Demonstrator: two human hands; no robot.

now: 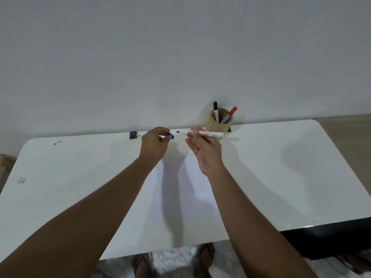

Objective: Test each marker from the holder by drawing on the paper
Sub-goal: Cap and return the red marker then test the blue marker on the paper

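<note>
Marker (204, 134) uncapped, above counter (281, 167) near holder (219, 122), pinched mid-barrel by our right hand (204, 151). Left hand (155, 144) pinches blue cap (170, 135). We judge it light, stiff, smooth; grip nearer tip before touching paper (180, 197).

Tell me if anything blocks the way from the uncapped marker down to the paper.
Nothing visible does. The right hand holds the uncapped marker in the air above the far edge of the paper, which lies bare on the table. The left hand holds the blue cap, off to the side.
</note>
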